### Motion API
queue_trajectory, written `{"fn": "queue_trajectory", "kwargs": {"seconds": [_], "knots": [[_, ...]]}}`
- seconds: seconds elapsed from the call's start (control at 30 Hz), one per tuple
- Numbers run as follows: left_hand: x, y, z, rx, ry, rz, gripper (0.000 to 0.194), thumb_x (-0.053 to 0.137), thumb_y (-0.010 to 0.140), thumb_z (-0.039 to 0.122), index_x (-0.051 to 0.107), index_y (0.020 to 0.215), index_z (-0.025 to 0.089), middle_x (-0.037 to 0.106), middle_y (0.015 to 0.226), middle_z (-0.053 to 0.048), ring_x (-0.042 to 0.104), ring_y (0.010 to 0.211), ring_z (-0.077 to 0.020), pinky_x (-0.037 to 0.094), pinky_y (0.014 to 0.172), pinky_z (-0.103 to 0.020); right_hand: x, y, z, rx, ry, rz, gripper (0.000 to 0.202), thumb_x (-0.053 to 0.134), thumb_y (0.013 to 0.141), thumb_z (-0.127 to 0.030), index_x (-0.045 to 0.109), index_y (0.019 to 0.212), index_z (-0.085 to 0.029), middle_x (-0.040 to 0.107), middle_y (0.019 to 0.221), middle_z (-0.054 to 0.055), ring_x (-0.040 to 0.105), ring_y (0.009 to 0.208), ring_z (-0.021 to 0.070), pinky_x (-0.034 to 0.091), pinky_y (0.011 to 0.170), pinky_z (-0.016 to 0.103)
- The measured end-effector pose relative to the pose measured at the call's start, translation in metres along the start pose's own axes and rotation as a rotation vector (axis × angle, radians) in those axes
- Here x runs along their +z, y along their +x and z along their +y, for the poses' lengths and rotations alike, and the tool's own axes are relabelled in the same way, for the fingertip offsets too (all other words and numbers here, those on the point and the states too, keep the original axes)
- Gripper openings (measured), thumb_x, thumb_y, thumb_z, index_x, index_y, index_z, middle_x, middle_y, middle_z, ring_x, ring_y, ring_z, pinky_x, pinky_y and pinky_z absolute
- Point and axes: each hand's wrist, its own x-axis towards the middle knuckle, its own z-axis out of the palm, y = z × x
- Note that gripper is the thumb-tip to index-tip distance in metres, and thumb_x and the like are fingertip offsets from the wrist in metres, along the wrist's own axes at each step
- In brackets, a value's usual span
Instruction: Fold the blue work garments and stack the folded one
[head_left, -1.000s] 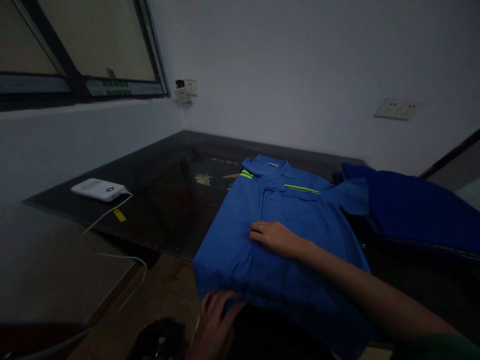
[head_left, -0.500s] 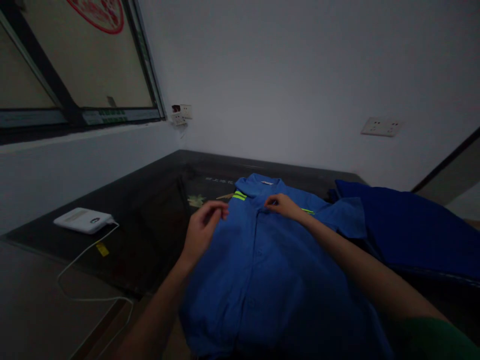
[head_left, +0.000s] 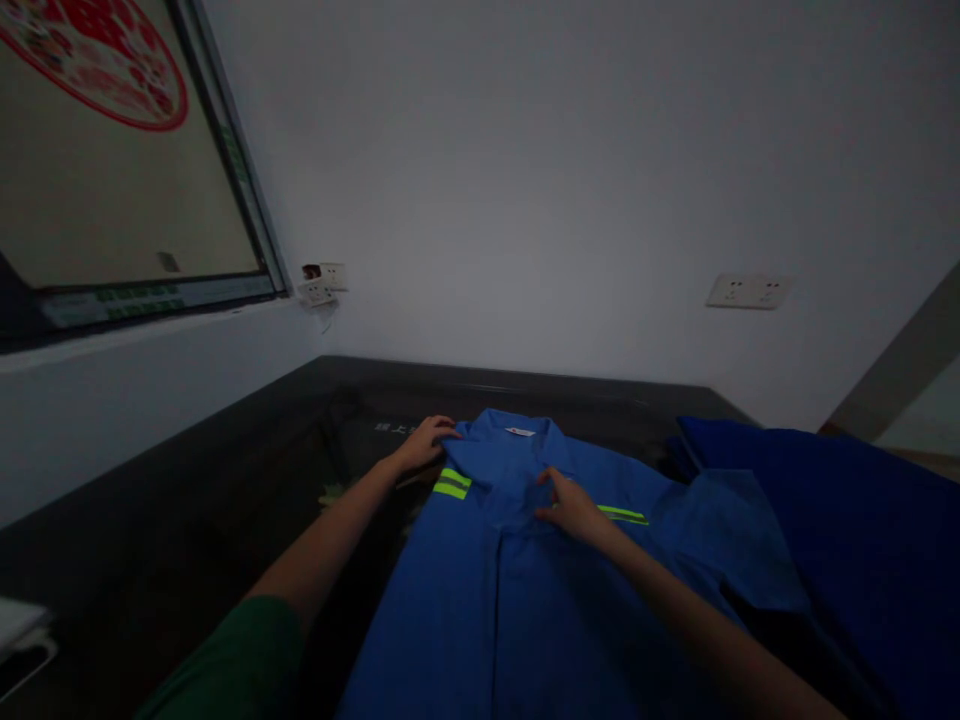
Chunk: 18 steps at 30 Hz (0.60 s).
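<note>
A blue short-sleeved work shirt (head_left: 450, 590) lies front up with its collar away from me. Yellow-green stripes cross its chest, and a white label shows inside the collar. At the shoulder left of the collar, my left hand (head_left: 429, 443) has its fingers bent onto the fabric, closed on the shirt's edge. Over the chest, just below the collar's right side, my right hand (head_left: 574, 508) is open, thumb and forefinger apart. Only the sleeve on the right is spread out; the left one is out of sight.
The dark glossy table (head_left: 247, 480) meets the white wall. Darker blue folded cloth (head_left: 840, 520) lies at the right. Part of a white device (head_left: 22, 625) shows at the lower left. Wall sockets (head_left: 748, 291) and a window (head_left: 97, 200) are beyond the table.
My left hand has moved forward from above the shirt to its left shoulder. My right hand has opened its pinch near the collar. The view has shifted, and the shirt's far end looks flatter.
</note>
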Motion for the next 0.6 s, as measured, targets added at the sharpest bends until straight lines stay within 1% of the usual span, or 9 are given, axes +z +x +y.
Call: {"fn": "queue_trajectory", "kwargs": {"seconds": [0.1, 0.2, 0.3, 0.37, 0.4, 0.43, 0.5, 0.53, 0.6], "knots": [[0.006, 0.015, -0.017, -0.025, -0.048, 0.025, 0.020, 0.053, 0.074, 0.013, 0.071, 0.080, 0.019, 0.064, 0.112, -0.006, 0.055, 0.110, -0.0221, 0.041, 0.100, -0.037, 0.005, 0.001, 0.007, 0.020, 0.251, -0.040, 0.042, 0.067, 0.063, -0.008, 0.059, 0.103, -0.016, 0.054, 0.074, -0.004, 0.053, 0.064, 0.0117, 0.038, 0.058, 0.021], [0.006, 0.032, -0.026, -0.066, -0.062, 0.021, 0.027, 0.042, 0.078, 0.014, 0.069, 0.081, 0.016, 0.069, 0.093, -0.005, 0.061, 0.092, -0.0191, 0.048, 0.084, -0.031, -0.001, 0.001, 0.005, 0.014, 0.501, -0.113, 0.033, 0.061, 0.065, -0.009, 0.063, 0.098, -0.015, 0.042, 0.060, -0.008, 0.042, 0.052, 0.0085, 0.033, 0.051, 0.020], [0.005, 0.051, -0.029, -0.086, -0.037, -0.022, 0.029, 0.036, 0.078, 0.015, 0.065, 0.072, 0.014, 0.064, 0.068, -0.002, 0.060, 0.070, -0.0170, 0.047, 0.067, -0.026, -0.010, -0.002, 0.002, -0.012, 0.585, -0.124, 0.044, 0.059, 0.071, -0.016, 0.063, 0.115, -0.016, 0.042, 0.055, -0.008, 0.040, 0.049, 0.0097, 0.033, 0.050, 0.022], [0.007, 0.064, -0.026, -0.077, 0.003, -0.061, 0.027, 0.038, 0.078, 0.016, 0.062, 0.065, 0.016, 0.060, 0.062, 0.000, 0.058, 0.066, -0.0169, 0.045, 0.066, -0.027, -0.011, -0.009, 0.002, -0.050, 0.559, -0.077, 0.056, 0.058, 0.073, -0.021, 0.057, 0.129, -0.018, 0.056, 0.067, -0.002, 0.049, 0.057, 0.0129, 0.040, 0.057, 0.025], [0.009, 0.069, -0.024, -0.066, 0.027, -0.077, 0.024, 0.041, 0.077, 0.018, 0.062, 0.064, 0.016, 0.061, 0.063, 0.000, 0.058, 0.068, -0.0175, 0.044, 0.070, -0.028, -0.009, -0.014, 0.003, -0.075, 0.539, -0.024, 0.059, 0.058, 0.074, -0.023, 0.054, 0.132, -0.020, 0.062, 0.082, 0.002, 0.056, 0.069, 0.0157, 0.045, 0.064, 0.028], [0.013, 0.073, -0.020, -0.053, 0.054, -0.090, 0.021, 0.044, 0.076, 0.019, 0.062, 0.064, 0.017, 0.062, 0.066, -0.001, 0.059, 0.072, -0.0187, 0.043, 0.075, -0.030, -0.005, -0.021, 0.005, -0.096, 0.518, 0.032, 0.061, 0.057, 0.074, -0.024, 0.053, 0.134, -0.022, 0.064, 0.101, 0.006, 0.059, 0.086, 0.0189, 0.047, 0.075, 0.031], [0.022, 0.078, -0.013, -0.029, 0.104, -0.103, 0.014, 0.051, 0.074, 0.020, 0.063, 0.067, 0.018, 0.065, 0.073, -0.003, 0.059, 0.083, -0.0218, 0.039, 0.086, -0.035, 0.004, -0.035, 0.008, -0.099, 0.481, 0.103, 0.062, 0.057, 0.074, -0.024, 0.051, 0.135, -0.024, 0.054, 0.129, 0.009, 0.053, 0.113, 0.0231, 0.043, 0.093, 0.038], [0.027, 0.079, -0.010, -0.021, 0.124, -0.105, 0.011, 0.053, 0.074, 0.021, 0.063, 0.069, 0.019, 0.065, 0.077, -0.004, 0.058, 0.089, -0.0233, 0.036, 0.090, -0.037, 0.008, -0.042, 0.009, -0.080, 0.470, 0.093, 0.063, 0.057, 0.073, -0.024, 0.051, 0.136, -0.023, 0.053, 0.131, 0.010, 0.052, 0.116, 0.0238, 0.042, 0.096, 0.039], [0.036, 0.078, -0.007, -0.012, 0.149, -0.107, 0.009, 0.054, 0.075, 0.022, 0.063, 0.074, 0.020, 0.066, 0.083, -0.005, 0.057, 0.095, -0.0252, 0.032, 0.094, -0.041, 0.013, -0.052, 0.012, -0.019, 0.485, -0.022, 0.066, 0.059, 0.074, -0.024, 0.048, 0.139, -0.021, 0.062, 0.115, 0.011, 0.060, 0.101, 0.0226, 0.046, 0.091, 0.040]]}}
